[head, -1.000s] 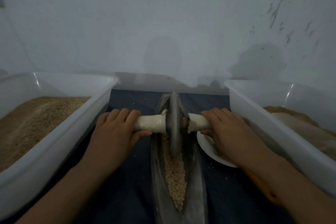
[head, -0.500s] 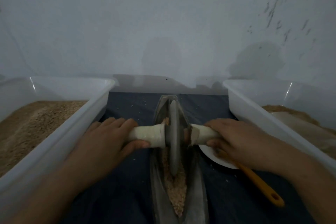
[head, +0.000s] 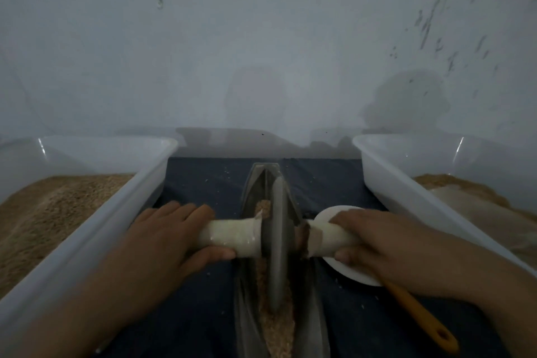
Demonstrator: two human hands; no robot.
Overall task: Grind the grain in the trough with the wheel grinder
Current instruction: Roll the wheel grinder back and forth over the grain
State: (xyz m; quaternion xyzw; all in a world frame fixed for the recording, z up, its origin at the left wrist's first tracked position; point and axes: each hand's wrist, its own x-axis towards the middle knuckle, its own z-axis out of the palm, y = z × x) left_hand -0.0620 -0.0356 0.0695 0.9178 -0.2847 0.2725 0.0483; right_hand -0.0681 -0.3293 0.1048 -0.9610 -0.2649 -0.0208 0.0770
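Grain (head: 274, 325) lies in the narrow trough (head: 315, 325), nearest part just below the grip line, so the wheel's (head: 276, 241) edge runs straight through it. Left hand (head: 162, 241) wraps the left handle (head: 229, 237), right hand (head: 386, 244) wraps the right handle (head: 331, 238): one grip each side of the disc keeps it upright and loads it evenly. Under the right grip: white plate (head: 353, 276) and orange-handled tool (head: 418, 311) on the dark worktop (head: 200, 314). Outboard of each grip, a white tub, left (head: 96, 229) and right (head: 412, 197), both holding grain-like fill, likely stock and output.

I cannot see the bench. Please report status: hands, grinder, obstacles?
Left hand and right hand grip grinder handles. Wheel upright in trough, on grain. Nothing blocks.
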